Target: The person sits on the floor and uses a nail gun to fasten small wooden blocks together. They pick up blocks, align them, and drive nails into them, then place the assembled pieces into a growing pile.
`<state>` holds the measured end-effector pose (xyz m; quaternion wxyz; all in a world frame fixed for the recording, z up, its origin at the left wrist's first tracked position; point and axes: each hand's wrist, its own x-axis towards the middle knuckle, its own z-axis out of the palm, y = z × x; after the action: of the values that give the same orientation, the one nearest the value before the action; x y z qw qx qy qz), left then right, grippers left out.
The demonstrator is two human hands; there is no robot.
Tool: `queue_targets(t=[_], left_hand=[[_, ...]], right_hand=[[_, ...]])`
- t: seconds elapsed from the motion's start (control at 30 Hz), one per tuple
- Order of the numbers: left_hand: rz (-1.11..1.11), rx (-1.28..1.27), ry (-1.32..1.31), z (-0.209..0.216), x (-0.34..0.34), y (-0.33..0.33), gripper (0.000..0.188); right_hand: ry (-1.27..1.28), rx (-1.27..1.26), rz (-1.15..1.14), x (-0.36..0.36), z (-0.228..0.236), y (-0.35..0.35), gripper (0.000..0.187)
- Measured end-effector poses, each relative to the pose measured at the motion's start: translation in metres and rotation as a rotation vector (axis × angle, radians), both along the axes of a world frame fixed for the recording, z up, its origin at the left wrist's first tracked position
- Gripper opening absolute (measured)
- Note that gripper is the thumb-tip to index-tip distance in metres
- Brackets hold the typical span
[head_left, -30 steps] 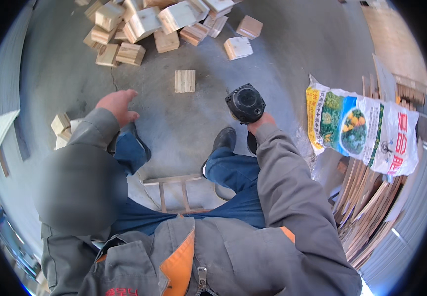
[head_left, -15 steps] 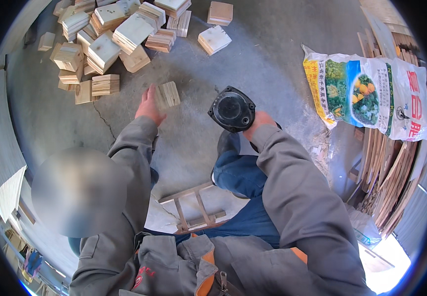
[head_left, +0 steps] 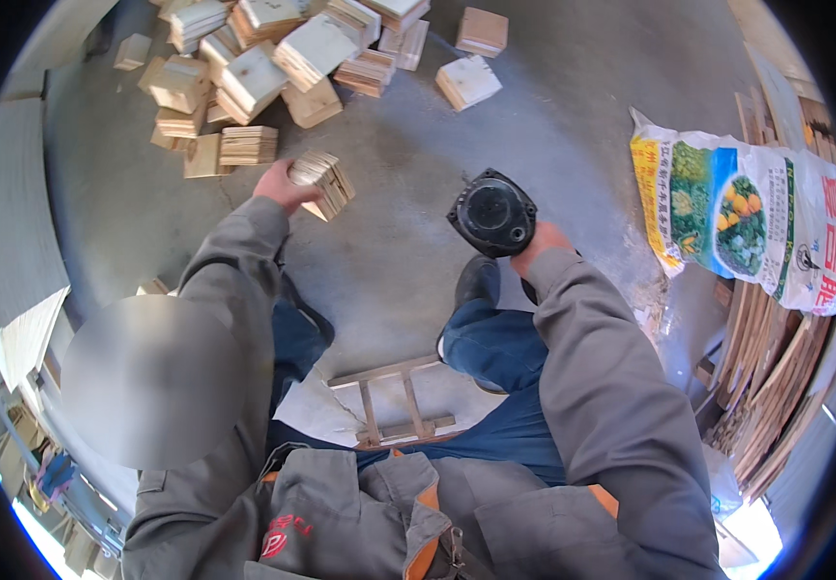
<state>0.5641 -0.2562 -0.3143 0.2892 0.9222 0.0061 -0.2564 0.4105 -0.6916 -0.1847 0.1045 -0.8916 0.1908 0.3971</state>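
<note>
My left hand (head_left: 283, 188) is closed on a layered plywood block (head_left: 322, 184), its fingers partly hidden behind the wood. The block is tilted, with its striped edges showing, just to the right of a loose pile of similar plywood blocks (head_left: 249, 146). In my right hand (head_left: 542, 247) is a black power tool (head_left: 492, 213) that looks like a nail gun. Only its squarish capped end with screwed corners faces up; the rest of it is hidden below, and my fingers are wrapped round behind it.
Two separate blocks (head_left: 469, 82) lie right of the pile. A low wooden frame (head_left: 394, 401) stands between my legs. At right, a printed white sack (head_left: 776, 217) lies over stacked wooden strips (head_left: 766, 372). Pale sheets (head_left: 17, 242) are stacked at left. A blurred round patch covers the lower left.
My left hand has moved left toward the pile with the block, which has turned. The whole view has shifted. My right hand keeps the tool in about the same place.
</note>
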Motion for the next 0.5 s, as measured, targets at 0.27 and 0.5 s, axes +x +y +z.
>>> queue_targets(t=[0.27,0.5], left_hand=[[0.186,-0.065,0.027,0.122,0.013,0.16,0.085],[0.481,-0.084,0.136,0.209,-0.064,0.27,0.073]], right_hand=[[-0.128,0.005,-0.03,-0.008,-0.021,-0.003,0.027],[-0.149,0.01,-0.037,-0.004,-0.021,-0.002,0.027]])
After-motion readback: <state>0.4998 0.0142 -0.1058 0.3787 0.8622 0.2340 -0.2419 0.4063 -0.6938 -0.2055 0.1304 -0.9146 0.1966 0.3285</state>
